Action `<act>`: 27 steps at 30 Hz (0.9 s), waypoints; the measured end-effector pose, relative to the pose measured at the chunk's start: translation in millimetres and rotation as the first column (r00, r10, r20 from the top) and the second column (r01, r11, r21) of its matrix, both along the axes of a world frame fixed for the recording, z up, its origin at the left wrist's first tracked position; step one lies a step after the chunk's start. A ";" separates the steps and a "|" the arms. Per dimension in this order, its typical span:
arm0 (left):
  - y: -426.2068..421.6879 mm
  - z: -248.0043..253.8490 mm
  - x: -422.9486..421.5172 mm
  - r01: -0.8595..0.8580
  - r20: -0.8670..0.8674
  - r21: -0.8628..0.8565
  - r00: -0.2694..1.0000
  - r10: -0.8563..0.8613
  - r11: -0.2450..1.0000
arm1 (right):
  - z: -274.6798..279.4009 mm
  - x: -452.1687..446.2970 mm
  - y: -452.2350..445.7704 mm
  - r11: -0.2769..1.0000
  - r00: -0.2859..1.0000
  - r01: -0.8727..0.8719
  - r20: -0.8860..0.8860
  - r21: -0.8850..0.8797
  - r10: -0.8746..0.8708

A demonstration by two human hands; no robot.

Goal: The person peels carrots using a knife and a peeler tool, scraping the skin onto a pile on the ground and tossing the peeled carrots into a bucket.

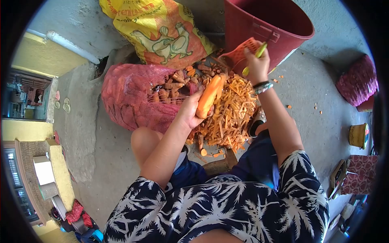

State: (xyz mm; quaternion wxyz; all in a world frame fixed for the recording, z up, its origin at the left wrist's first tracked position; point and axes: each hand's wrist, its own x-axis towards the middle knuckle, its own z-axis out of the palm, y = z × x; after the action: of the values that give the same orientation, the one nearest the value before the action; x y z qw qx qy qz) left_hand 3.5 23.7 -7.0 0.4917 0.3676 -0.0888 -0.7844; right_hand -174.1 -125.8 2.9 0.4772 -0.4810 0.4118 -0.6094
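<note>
My left hand (191, 108) is wrapped round the lower part of a peeled carrot (210, 96), held tilted with its far end up and to the right. Above and to the right, my right hand (258, 65) is closed on a yellow-green-handled tool (261, 50); its working end is too unclear to name. An orange perforated plastic basket (240, 52) shows just left of that hand, partly hidden. Beneath both hands lies a heap of orange peelings (231, 111). Unpeeled carrots (172, 87) spill from the opening of a red mesh sack (129, 99) on the left.
A big dark red bucket (253, 34) stands behind my right hand. Next to it is a yellow printed sack (158, 34) against the wall. Small scraps dot the concrete floor (302, 109) to the right. Farther right are a yellow pail (358, 136) and a purple mesh sack (357, 80).
</note>
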 end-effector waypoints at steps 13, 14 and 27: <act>4.9 12.5 -2.0 -0.031 0.196 -0.046 0.980 0.040 0.998 | 17.0 -12.1 6.2 0.988 0.991 0.050 0.117 0.147 -0.067; 5.1 17.1 -4.2 -0.054 0.282 -0.044 0.957 0.064 0.998 | 17.9 -2.9 23.0 0.991 0.996 -0.019 0.094 0.135 0.007; 0.8 15.1 27.8 0.140 0.750 -0.408 0.614 0.244 0.902 | 6.9 -19.4 39.1 0.634 0.526 -0.653 -0.353 0.415 0.774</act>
State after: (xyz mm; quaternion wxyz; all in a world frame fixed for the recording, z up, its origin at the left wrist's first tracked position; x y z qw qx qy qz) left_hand 31.3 24.6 8.1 0.4935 0.5589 -0.4535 -0.4884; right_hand -193.5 -86.7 9.8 0.6135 -0.6884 0.3532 -0.1584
